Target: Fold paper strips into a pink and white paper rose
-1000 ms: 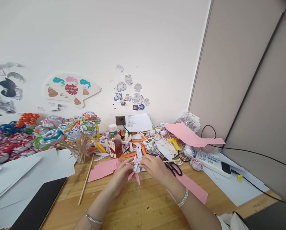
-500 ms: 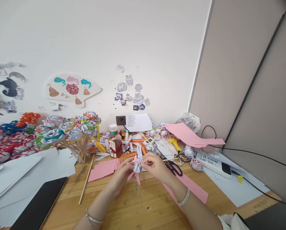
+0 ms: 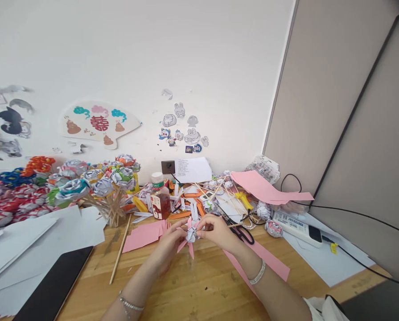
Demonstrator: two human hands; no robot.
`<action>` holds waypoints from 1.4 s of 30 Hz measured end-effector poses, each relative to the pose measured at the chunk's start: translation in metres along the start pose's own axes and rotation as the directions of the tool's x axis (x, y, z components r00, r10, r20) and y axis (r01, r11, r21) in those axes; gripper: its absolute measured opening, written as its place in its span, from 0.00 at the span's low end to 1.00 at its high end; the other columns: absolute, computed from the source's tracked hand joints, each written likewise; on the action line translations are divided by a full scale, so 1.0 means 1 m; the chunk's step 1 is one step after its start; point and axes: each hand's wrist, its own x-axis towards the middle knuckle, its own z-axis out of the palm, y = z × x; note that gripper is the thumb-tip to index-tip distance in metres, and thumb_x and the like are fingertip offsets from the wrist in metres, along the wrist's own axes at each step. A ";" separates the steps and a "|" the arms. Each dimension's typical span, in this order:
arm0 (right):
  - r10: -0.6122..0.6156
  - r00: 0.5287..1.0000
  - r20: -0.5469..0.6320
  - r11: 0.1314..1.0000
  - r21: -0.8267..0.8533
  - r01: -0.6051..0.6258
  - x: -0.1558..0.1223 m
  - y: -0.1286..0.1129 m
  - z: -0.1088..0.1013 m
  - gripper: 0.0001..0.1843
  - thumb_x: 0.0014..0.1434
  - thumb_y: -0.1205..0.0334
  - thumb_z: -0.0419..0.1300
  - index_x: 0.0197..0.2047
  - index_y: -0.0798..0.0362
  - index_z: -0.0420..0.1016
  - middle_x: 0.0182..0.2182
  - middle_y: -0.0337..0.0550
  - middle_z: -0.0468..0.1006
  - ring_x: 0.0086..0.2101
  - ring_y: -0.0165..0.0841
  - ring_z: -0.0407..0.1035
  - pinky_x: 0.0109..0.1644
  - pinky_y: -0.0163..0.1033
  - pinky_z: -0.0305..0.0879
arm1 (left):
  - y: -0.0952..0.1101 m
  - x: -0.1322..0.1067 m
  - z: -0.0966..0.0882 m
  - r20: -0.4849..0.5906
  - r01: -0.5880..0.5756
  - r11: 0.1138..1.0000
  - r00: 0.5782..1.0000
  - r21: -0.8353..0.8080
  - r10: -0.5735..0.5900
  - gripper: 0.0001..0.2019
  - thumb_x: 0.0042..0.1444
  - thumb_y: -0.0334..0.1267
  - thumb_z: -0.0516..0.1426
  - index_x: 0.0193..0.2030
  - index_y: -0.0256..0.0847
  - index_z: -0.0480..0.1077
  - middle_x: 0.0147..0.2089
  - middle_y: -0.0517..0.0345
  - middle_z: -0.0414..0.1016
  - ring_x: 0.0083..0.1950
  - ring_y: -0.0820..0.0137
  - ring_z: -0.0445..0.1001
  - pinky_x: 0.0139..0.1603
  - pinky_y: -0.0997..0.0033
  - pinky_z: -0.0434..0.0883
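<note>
A paper flower (image 3: 191, 234) with a grey-white crumpled centre and pink pointed petals is held between both hands, just above the wooden table. My left hand (image 3: 170, 241) grips its left side, the fingers curled around the petals. On the right, my right hand (image 3: 216, 231) pinches the flower's edge between thumb and fingertips. A thin wooden stick shows past the right hand; whether it joins the flower is hidden. Pink paper pieces (image 3: 142, 237) lie left of the flower, and a pink strip (image 3: 269, 261) lies under my right forearm. Black-handled scissors (image 3: 245, 234) rest beyond my right wrist.
Finished paper flowers (image 3: 74, 189) crowd the left back. A jar (image 3: 159, 196) stands before the scrap pile. A wooden stick (image 3: 121, 249), white sheets (image 3: 42, 249) and a black tablet-like slab (image 3: 54, 285) lie left. At right sit a power strip (image 3: 298, 228) and cables.
Both hands stay on the paper flower with almost the same grip. The whole view has shifted very slightly.
</note>
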 end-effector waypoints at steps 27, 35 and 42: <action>-0.199 0.980 0.000 0.913 -0.363 0.185 -0.007 -0.013 0.003 0.06 0.54 0.72 0.62 0.30 0.52 0.73 0.34 0.39 0.69 0.37 0.32 0.67 0.42 0.36 0.61 | -0.003 0.002 0.001 0.006 0.026 0.997 1.000 -0.071 -0.026 0.23 0.40 0.29 0.58 0.48 0.36 0.69 0.31 0.56 0.77 0.33 0.65 0.75 0.36 0.68 0.68; -0.359 0.933 0.037 0.814 -0.477 0.332 -0.007 -0.013 0.004 0.07 0.57 0.72 0.58 0.30 0.53 0.71 0.34 0.42 0.69 0.37 0.34 0.64 0.41 0.39 0.62 | 0.001 -0.001 0.002 -0.008 0.029 0.996 1.000 -0.079 -0.030 0.22 0.40 0.29 0.59 0.47 0.36 0.70 0.29 0.57 0.77 0.32 0.66 0.75 0.36 0.68 0.68; -0.320 0.944 0.077 0.822 -0.473 0.317 -0.008 -0.020 0.001 0.06 0.57 0.73 0.58 0.32 0.53 0.71 0.34 0.42 0.70 0.38 0.34 0.65 0.42 0.38 0.62 | 0.000 -0.001 0.002 -0.006 0.004 0.997 1.000 -0.076 -0.005 0.21 0.40 0.29 0.58 0.45 0.36 0.71 0.30 0.56 0.77 0.32 0.65 0.75 0.36 0.68 0.68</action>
